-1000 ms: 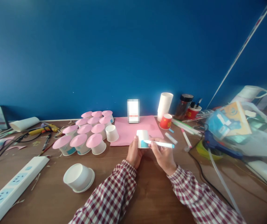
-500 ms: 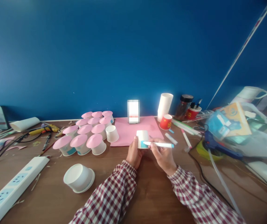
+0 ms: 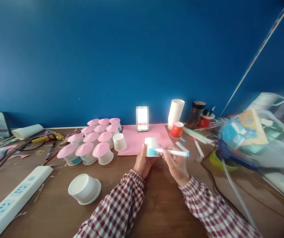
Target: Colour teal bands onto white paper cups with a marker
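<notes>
My left hand is closed around a white paper cup, held upside down above the table with a blue coloured patch on its side. Between the fingers of my right hand is a white marker with a light blue end, its tip at the blue patch. Just left of the hands a plain white paper cup stands upside down on the edge of a pink sheet. Several inverted cups with pink paper cones on top stand in rows further left.
A white power strip and a white tub lie at the front left. Behind my right hand stand a red cup, a stack of white cups and a dark-lidded jar. A blue glue gun and plastic bags crowd the right.
My right hand has shifted slightly right with the marker. The blue patch on the cup looks larger and turned a little left; my left hand still holds the cup.
</notes>
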Demonstrator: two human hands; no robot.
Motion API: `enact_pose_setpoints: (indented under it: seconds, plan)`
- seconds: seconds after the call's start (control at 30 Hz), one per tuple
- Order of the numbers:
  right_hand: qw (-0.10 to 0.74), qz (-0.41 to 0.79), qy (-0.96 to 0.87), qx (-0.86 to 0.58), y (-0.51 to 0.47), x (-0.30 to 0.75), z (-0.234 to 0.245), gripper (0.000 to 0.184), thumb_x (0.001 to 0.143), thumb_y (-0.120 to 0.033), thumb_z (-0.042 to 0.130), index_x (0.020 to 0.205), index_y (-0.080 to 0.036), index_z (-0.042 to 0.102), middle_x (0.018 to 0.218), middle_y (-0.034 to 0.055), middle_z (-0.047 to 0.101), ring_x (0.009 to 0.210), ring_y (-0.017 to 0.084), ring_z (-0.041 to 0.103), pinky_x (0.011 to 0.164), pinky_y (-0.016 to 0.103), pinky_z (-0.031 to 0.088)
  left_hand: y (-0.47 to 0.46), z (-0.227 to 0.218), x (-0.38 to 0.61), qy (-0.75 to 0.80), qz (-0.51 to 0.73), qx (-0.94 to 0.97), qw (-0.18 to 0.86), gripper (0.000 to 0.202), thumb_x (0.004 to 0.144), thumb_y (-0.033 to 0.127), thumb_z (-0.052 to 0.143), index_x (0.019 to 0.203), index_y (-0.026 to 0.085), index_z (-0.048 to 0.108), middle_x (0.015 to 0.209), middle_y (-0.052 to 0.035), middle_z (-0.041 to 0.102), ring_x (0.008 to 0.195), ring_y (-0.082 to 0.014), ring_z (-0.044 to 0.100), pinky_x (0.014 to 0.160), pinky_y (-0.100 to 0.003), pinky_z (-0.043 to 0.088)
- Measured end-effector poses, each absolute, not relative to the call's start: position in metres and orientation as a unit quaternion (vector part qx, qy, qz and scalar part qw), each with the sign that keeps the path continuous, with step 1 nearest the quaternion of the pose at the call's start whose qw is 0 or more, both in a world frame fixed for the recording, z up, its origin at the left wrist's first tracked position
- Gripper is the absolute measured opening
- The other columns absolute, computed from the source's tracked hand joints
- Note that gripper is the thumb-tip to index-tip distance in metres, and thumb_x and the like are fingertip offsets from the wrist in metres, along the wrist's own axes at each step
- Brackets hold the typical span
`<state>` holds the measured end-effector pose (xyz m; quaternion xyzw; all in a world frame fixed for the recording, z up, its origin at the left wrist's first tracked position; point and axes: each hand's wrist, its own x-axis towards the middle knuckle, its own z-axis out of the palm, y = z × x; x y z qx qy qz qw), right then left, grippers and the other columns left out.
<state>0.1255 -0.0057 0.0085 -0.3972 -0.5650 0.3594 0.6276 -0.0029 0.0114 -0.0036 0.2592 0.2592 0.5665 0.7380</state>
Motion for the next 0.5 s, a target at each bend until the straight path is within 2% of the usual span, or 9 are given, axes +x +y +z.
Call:
enact_pose_setpoints:
  seconds: [0.23,0.5]
  plan:
    - [0.630,0.329,-0.567,-0.416,-0.0049,0.1264,0.0127,0.021,0.084,-0.037,0.060,0.087,-0.016,0.062,0.071,0.0031,0.064,0.060,0.013,0.060,0.055,0.025,0.052,0.0146,-0.0065,-0.0054,0.258,0.570,0.259,0.736,0.052,0.087,0.051,0.050,0.113,0.008,0.061,0.112,-0.0168,0.065,0.098,-0.0233,0.063,0.088,-0.038,0.051]
    - [0.623,0.307,-0.578,-0.428,-0.0051,0.1264,0.0133,0.024,0.083,-0.039,0.060,0.090,-0.016,0.061,0.077,0.0054,0.066,0.065,0.015,0.063,0.059,0.026,0.054,0.0152,-0.0085,-0.0045,0.266,0.574,0.251,0.733,0.049,0.087,0.050,0.051,0.112,0.010,0.061,0.110,-0.0158,0.066,0.094,-0.0219,0.063,0.084,-0.036,0.052]
